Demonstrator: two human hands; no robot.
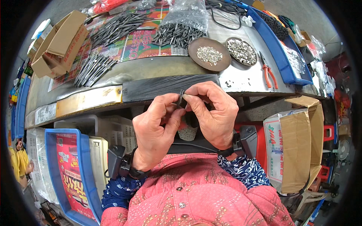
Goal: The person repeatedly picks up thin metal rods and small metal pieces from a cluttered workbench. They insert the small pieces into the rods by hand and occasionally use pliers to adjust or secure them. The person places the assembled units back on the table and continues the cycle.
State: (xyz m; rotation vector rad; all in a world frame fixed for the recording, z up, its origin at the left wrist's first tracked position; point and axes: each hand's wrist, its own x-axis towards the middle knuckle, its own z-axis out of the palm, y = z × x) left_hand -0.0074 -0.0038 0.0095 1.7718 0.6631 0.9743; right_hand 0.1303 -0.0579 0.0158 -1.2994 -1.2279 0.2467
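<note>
In front of my chest, at the table's near edge, both hands meet at a small dark narrow piece. My left hand pinches it between thumb and fingers from one side. The thumb and forefinger of my right hand close on its other side. Fingertips cover most of the piece, so its exact kind cannot be made out. Beyond my hands lie a brown plate of small silvery metal parts and a second, smaller dish of shiny round parts.
Long dark strips and short dark pieces lie in heaps on the table. A bundle of slim strips lies left, near a cardboard box. Red-handled pliers sit beside a blue tray. Another blue tray stands lower left.
</note>
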